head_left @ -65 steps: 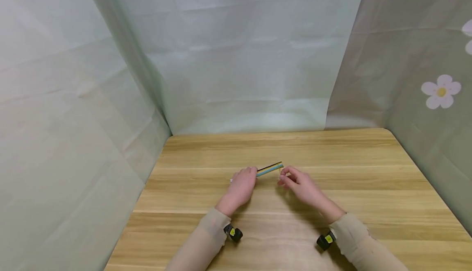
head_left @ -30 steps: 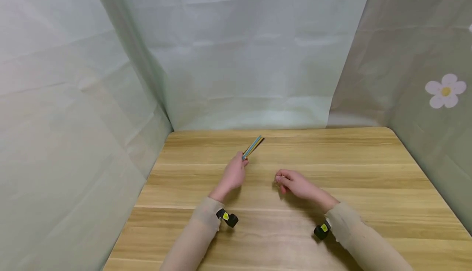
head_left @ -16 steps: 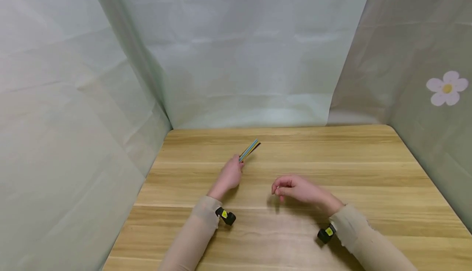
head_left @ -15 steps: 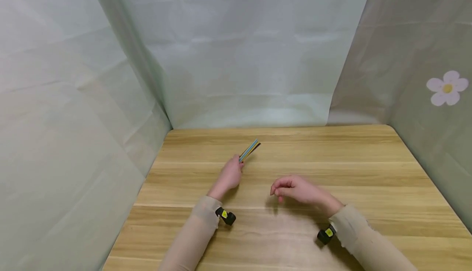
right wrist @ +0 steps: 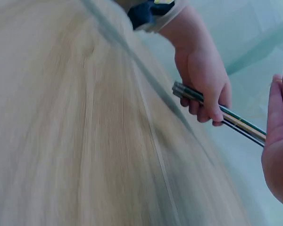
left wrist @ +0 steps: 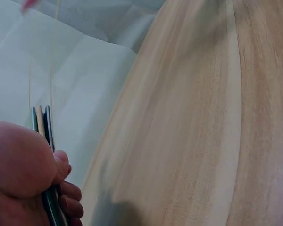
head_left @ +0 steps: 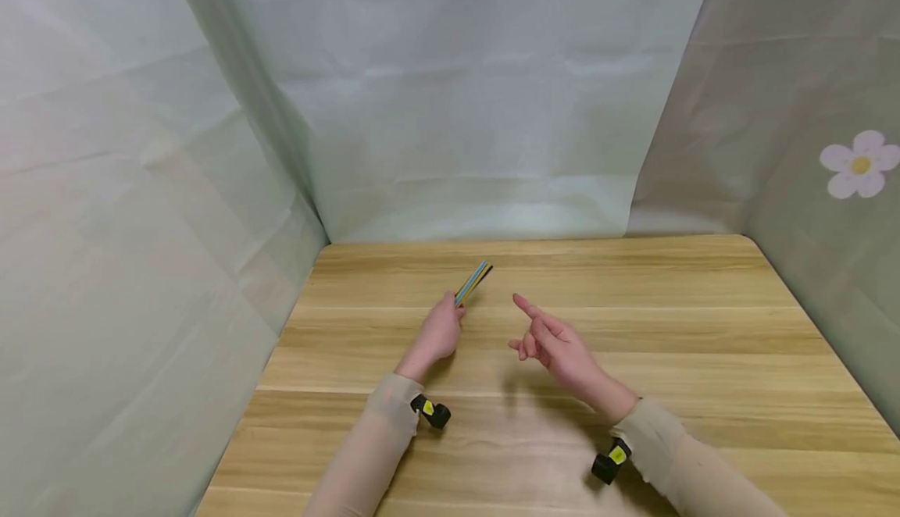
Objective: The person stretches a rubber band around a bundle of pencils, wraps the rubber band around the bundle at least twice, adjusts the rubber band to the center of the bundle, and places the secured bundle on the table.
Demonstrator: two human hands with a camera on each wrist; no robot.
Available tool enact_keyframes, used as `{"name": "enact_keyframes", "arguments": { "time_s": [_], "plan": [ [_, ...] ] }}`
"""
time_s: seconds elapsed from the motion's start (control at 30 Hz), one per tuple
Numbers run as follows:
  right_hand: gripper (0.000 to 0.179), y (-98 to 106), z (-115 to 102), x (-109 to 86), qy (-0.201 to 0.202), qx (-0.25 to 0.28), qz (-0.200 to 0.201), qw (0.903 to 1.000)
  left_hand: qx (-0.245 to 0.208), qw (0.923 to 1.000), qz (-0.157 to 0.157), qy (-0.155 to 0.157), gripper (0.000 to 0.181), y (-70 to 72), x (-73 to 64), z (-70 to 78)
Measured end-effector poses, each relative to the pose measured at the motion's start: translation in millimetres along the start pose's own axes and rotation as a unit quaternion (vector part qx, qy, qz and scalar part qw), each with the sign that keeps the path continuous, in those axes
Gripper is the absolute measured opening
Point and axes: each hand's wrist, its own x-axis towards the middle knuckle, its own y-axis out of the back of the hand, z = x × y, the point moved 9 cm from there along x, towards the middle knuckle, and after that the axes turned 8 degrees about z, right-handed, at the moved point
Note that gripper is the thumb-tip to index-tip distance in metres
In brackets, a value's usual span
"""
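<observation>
In the head view, my left hand [head_left: 437, 331] grips the lower part of a bundle of slim, pencil-like sticks [head_left: 473, 283], light blue, yellow and black. The bundle slants up and away to the right. Two thin, taut yellowish strands of a rubber band [left wrist: 52, 56] run from the bundle's far end in the left wrist view. A blurred fingertip shows near their top. My right hand [head_left: 562, 349] is raised to the right of the bundle, index finger extended and the other fingers partly bent. Its palm shows at the edge of the right wrist view; the band's exact hold there is unclear.
The wooden table [head_left: 689, 306] spreads beneath both hands, bounded at the back and sides by pale cloth walls [head_left: 464, 111]. A flower print [head_left: 859, 164] marks the right wall. Black cameras [head_left: 608, 462] are strapped at the wrists.
My left hand lifted the bundle and turned its far end away from me, then held nearly still. My right hand went from pinching near the bundle's end to reaching upward, index finger extended.
</observation>
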Motion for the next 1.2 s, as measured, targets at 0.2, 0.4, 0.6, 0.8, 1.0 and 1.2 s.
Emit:
{"name": "enact_keyframes", "arguments": {
  "time_s": [0.2,0.4,0.6,0.8,1.0,1.2],
  "plan": [
    [0.066,0,21,-1.5,-0.138,0.135,0.046,0.9802,0.006,0.9984,0.053,-0.02,0.008,8.2,-2.0,7.5],
    [0.043,-2,28,-5.1,-0.184,0.274,0.051,0.9426,0.008,0.9928,0.099,-0.068,0.009,19.6,-8.1,35.2],
    [0.047,-4,19,-0.7,-0.159,0.366,0.055,0.9155,-0.009,0.9939,0.092,-0.061,0.009,19.0,-9.7,39.5],
    [0.071,0,23,5.9,-0.183,0.356,0.085,0.9126,0.02,0.9869,0.104,-0.122,0.015,18.0,-13.7,50.2],
    [0.057,24,22,7.0,-0.185,0.156,0.133,0.961,0.094,0.9748,0.041,-0.198,0.018,1.6,-27.0,64.2],
    [0.051,38,7,6.2,-0.144,-0.076,0.114,0.9801,0.175,0.9531,0.004,-0.247,0.021,-13.4,-37.9,68.9]
  ]
}}
